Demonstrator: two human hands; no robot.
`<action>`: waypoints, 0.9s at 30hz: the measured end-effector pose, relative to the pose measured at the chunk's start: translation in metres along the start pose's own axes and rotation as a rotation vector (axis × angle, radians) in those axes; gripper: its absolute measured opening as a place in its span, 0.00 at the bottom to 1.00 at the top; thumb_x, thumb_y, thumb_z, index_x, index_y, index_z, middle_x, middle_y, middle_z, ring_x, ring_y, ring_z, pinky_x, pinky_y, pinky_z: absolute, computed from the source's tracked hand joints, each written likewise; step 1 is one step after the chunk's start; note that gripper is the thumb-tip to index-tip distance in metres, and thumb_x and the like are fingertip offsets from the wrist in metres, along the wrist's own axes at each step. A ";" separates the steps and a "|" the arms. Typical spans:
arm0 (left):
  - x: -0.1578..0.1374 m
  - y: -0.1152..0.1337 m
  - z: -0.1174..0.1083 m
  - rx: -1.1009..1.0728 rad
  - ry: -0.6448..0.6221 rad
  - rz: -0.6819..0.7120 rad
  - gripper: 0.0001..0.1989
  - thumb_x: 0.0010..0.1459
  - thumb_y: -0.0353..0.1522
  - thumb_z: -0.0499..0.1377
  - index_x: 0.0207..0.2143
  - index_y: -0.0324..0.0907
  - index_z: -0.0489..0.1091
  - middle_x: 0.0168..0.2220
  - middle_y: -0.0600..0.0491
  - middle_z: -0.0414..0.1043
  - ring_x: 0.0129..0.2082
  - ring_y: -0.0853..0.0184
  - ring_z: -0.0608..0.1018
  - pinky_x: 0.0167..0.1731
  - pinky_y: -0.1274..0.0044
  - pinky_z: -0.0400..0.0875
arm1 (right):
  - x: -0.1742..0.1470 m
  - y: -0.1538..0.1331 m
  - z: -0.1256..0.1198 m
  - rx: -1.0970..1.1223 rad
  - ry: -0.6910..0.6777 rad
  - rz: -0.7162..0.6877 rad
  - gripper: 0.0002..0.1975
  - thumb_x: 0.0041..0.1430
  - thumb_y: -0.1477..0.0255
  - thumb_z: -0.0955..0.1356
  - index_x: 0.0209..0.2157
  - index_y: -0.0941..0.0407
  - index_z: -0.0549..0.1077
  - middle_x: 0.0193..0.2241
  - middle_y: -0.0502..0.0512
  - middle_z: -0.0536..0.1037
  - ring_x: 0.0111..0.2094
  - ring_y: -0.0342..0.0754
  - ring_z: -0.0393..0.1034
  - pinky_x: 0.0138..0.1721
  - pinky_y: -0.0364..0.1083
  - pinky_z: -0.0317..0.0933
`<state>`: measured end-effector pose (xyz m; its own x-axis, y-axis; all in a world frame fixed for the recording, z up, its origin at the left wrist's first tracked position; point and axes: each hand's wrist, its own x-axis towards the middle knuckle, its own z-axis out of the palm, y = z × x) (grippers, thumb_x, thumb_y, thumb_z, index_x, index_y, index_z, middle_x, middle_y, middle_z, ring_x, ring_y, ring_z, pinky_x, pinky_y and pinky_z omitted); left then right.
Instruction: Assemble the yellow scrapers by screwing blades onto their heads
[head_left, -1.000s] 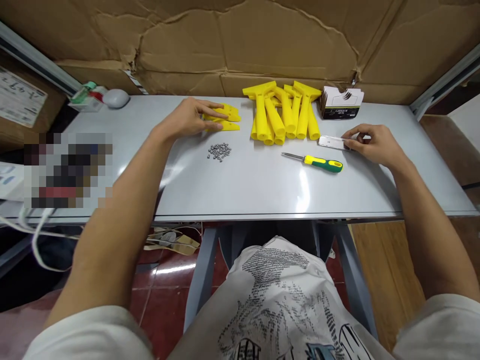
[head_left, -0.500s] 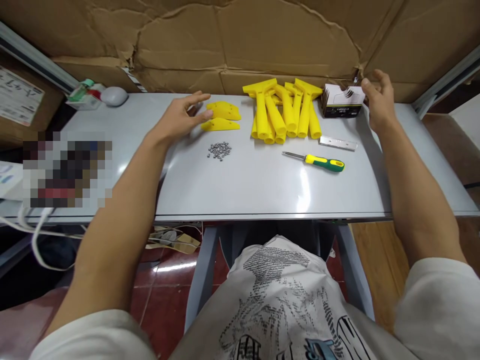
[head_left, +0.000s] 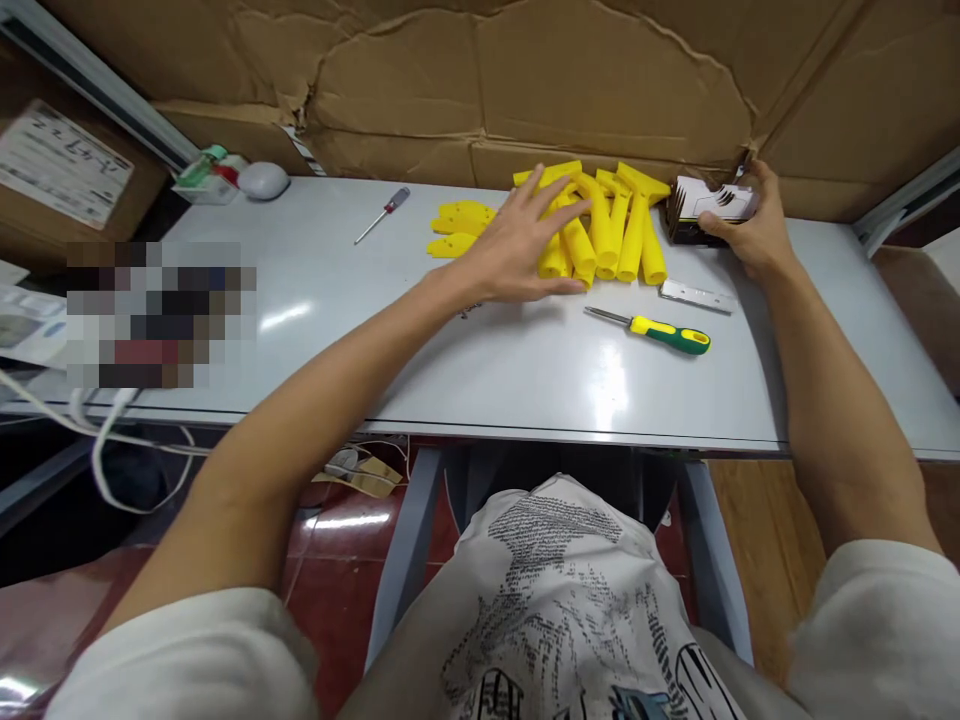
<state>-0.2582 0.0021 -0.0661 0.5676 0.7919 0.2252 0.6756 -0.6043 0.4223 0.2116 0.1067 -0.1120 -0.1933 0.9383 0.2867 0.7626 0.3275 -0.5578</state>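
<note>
the work surface (head_left: 487,385) is smooth, glossy and pale, backed by creased cardboard (head_left: 600,70). left hand (head_left: 517,245): fingers spread wide over the left side of the yellow handles (head_left: 602,235); contact cannot be confirmed. right hand (head_left: 757,225): thumb in front of the packet stack (head_left: 684,218), fingers around its right end; whether the grip is firm cannot be told.

location: the handles lie piled under and to the right of the left fingers; the packets stand upright just left of the right fingers. the metal strip (head_left: 697,296) lies in front of the right thumb, with the green-and-yellow screwdriver (head_left: 671,336) nearer the person. yellow plates (head_left: 454,245) lie left of the left fingers.

handling (estimated): the packets appear light, thin-walled and bendable. grasp across the full stack, low on the dark portion; avoid pinching the white upper edges, which may crease. the handles appear light, stiff and slick; grasp around the round shank.
</note>
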 end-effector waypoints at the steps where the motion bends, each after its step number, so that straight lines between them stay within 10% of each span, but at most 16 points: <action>1: 0.009 0.004 0.007 0.019 -0.012 0.019 0.64 0.60 0.68 0.79 0.91 0.62 0.64 0.96 0.54 0.44 0.96 0.31 0.34 0.93 0.33 0.38 | -0.002 -0.006 0.001 0.028 0.061 0.053 0.63 0.77 0.51 0.80 0.90 0.60 0.41 0.93 0.73 0.52 0.88 0.54 0.57 0.92 0.60 0.53; 9: 0.019 -0.002 0.016 0.048 -0.074 -0.008 0.51 0.71 0.51 0.76 0.91 0.61 0.65 0.95 0.46 0.51 0.96 0.30 0.44 0.92 0.33 0.44 | -0.008 -0.044 0.011 -0.084 0.115 0.246 0.56 0.69 0.66 0.86 0.87 0.57 0.61 0.88 0.71 0.66 0.87 0.64 0.64 0.92 0.66 0.56; 20: 0.004 -0.022 0.008 -0.065 -0.052 -0.026 0.53 0.65 0.58 0.80 0.88 0.67 0.69 0.94 0.53 0.52 0.97 0.35 0.38 0.94 0.37 0.38 | -0.008 -0.077 0.030 -0.157 0.078 0.236 0.50 0.76 0.45 0.82 0.84 0.45 0.60 0.85 0.70 0.68 0.81 0.69 0.63 0.89 0.74 0.57; 27: -0.002 -0.028 -0.001 -0.139 -0.083 -0.040 0.69 0.54 0.66 0.85 0.91 0.68 0.61 0.96 0.56 0.44 0.96 0.32 0.28 0.93 0.35 0.35 | -0.001 -0.088 0.026 -0.304 0.000 0.290 0.54 0.76 0.45 0.84 0.83 0.59 0.60 0.82 0.80 0.67 0.85 0.78 0.57 0.88 0.73 0.53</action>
<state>-0.2782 0.0173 -0.0778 0.5826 0.8015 0.1351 0.6301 -0.5504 0.5478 0.1284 0.0802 -0.0835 0.0564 0.9869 0.1511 0.9328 0.0018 -0.3603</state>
